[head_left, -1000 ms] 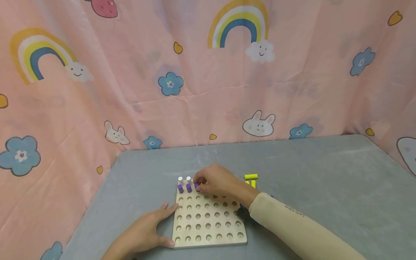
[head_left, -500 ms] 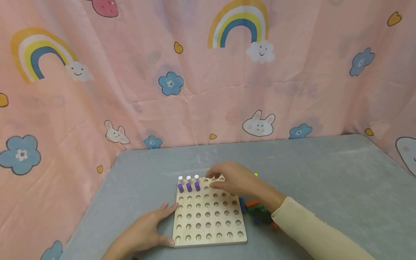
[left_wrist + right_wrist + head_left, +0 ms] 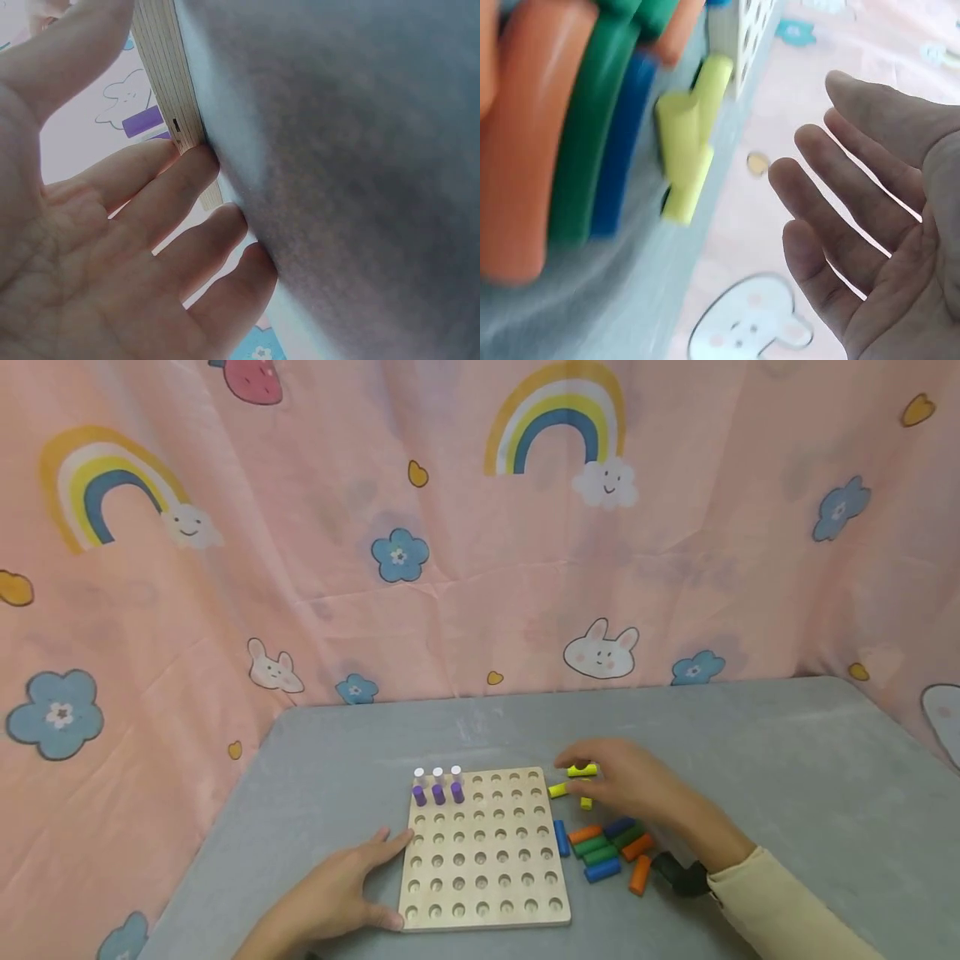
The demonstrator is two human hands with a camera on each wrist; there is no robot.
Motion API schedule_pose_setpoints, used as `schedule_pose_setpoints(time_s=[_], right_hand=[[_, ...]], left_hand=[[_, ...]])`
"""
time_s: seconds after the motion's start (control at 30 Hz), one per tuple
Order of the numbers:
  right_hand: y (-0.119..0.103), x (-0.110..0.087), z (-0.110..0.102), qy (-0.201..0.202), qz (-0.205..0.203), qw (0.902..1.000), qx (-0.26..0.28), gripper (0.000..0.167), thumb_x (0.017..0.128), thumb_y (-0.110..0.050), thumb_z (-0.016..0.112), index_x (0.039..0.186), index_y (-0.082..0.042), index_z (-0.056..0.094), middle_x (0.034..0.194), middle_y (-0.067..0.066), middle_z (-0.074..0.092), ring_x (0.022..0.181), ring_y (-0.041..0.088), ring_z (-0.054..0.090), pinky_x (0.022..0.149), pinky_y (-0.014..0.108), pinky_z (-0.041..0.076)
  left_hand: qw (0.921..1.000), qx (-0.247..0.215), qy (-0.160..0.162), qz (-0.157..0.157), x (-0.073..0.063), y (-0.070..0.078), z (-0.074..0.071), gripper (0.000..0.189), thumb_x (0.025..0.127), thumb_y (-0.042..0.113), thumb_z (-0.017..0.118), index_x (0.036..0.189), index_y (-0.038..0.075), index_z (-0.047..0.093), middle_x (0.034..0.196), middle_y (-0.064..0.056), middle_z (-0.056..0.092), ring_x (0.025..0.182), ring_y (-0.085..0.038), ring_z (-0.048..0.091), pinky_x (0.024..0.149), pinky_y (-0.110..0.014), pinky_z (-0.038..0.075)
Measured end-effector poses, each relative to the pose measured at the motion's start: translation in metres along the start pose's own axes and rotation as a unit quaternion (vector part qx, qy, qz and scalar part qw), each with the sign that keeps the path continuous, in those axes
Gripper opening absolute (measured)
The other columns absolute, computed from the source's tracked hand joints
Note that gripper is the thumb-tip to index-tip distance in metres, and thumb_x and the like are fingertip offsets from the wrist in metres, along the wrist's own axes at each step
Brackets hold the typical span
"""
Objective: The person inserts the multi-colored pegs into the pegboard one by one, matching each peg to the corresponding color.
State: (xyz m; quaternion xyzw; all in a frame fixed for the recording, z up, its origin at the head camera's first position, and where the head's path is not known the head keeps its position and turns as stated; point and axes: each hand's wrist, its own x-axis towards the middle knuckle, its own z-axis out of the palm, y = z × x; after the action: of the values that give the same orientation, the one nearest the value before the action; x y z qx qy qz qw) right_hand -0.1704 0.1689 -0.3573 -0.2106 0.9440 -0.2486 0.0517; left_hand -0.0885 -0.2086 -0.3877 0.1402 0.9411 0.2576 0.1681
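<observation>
My left hand rests along the left side of a wooden peg board, thumb at its front corner. In the left wrist view its loosely bent fingers touch the board's edge. Three white pegs stand in the back row, with three purple pegs in the row before them. My right hand, holding nothing, is over the three loose yellow pegs right of the board's back corner. The right wrist view shows its fingers spread apart, with the yellow pegs to one side.
Several orange, green and blue pegs lie loose right of the board, below my right forearm. One blue peg lies along the board's right edge. Behind the grey table hangs a pink printed curtain.
My right hand was at the third purple peg, then drew back over the board and moved right to the yellow pegs. The left hand has stayed at the board's edge.
</observation>
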Motion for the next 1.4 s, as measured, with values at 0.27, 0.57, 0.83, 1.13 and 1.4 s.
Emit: schedule_pose_setpoints(time_s=[0.27, 0.57, 0.83, 1.13, 1.4], right_hand=[[0.028, -0.006, -0.012, 0.001, 0.011, 0.9995, -0.028, 0.034, 0.092, -0.022, 0.072, 0.125, -0.017, 0.068, 0.123, 0.002, 0.070, 0.112, 0.026, 0.063, 0.096, 0.053, 0.052], [0.039, 0.001, -0.005, -0.009, -0.010, 0.9994, -0.033, 0.036, 0.095, -0.019, 0.066, 0.131, -0.014, 0.064, 0.130, 0.007, 0.066, 0.120, 0.032, 0.061, 0.101, 0.056, 0.049], [0.047, 0.006, 0.004, -0.036, -0.025, 0.9982, -0.041, 0.031, 0.094, -0.017, 0.069, 0.124, -0.014, 0.068, 0.125, 0.003, 0.069, 0.119, 0.029, 0.062, 0.103, 0.054, 0.048], [0.043, 0.006, 0.007, -0.038, -0.014, 0.9987, -0.031, 0.025, 0.089, -0.010, 0.072, 0.114, -0.016, 0.071, 0.111, -0.002, 0.071, 0.103, 0.019, 0.066, 0.094, 0.047, 0.055], [0.041, 0.006, 0.009, -0.041, -0.015, 0.9981, -0.044, 0.018, 0.089, -0.007, 0.072, 0.100, -0.021, 0.070, 0.099, -0.008, 0.070, 0.094, 0.014, 0.065, 0.088, 0.043, 0.056]], left_hand=[[1.0000, -0.002, 0.005, 0.002, 0.001, 0.001, 0.000, 0.102, 0.060, 0.046, 0.089, 0.150, 0.026, 0.046, 0.154, -0.027, 0.040, 0.138, -0.048, 0.044, 0.109, -0.065, 0.037], [1.0000, 0.002, 0.005, 0.005, 0.001, 0.000, -0.002, 0.102, 0.060, 0.048, 0.088, 0.150, 0.025, 0.046, 0.153, -0.028, 0.040, 0.137, -0.049, 0.044, 0.109, -0.065, 0.037], [1.0000, -0.004, 0.006, 0.002, 0.000, -0.002, 0.001, 0.103, 0.060, 0.047, 0.089, 0.151, 0.027, 0.045, 0.155, -0.026, 0.039, 0.138, -0.047, 0.044, 0.110, -0.064, 0.037], [1.0000, 0.003, 0.006, -0.001, -0.002, -0.002, 0.000, 0.103, 0.059, 0.049, 0.088, 0.151, 0.029, 0.044, 0.155, -0.026, 0.040, 0.138, -0.047, 0.045, 0.108, -0.064, 0.038], [1.0000, 0.007, 0.003, 0.006, -0.001, -0.001, 0.000, 0.104, 0.059, 0.051, 0.087, 0.151, 0.026, 0.044, 0.154, -0.027, 0.040, 0.138, -0.046, 0.045, 0.108, -0.064, 0.038]])
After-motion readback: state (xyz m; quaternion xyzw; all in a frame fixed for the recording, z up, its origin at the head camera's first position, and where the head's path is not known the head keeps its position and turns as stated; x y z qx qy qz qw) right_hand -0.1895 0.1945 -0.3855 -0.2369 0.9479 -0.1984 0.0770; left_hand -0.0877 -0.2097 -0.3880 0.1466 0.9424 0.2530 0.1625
